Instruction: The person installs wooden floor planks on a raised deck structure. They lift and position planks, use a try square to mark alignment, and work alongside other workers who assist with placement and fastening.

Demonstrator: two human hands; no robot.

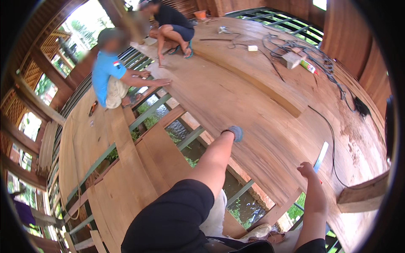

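Observation:
My left hand (237, 133), in a grey-blue glove, rests on a long brown floorboard (261, 162) near its open edge; its fingers are hidden from me. Over the boards to the right is my bare right hand (306, 169), its fingers curled in; whatever they hold, if anything, is hidden. Just beside it shows a pale blue-white blade (321, 156), with a bit of red below, behind my wrist. At the far end of the boards, a person in a blue shirt (110, 76) lays both hands on the edge. Another person in black (173, 25) squats behind, one hand down on the wood.
Between green metal joists (192, 138) the floor gapes over water and plants. A thick wooden beam (253, 86) lies along the boards. Farther right are coiled black cables (312, 52), a grey block (291, 60) and a white-green tube (308, 66). A wooden post (363, 192) stands at right.

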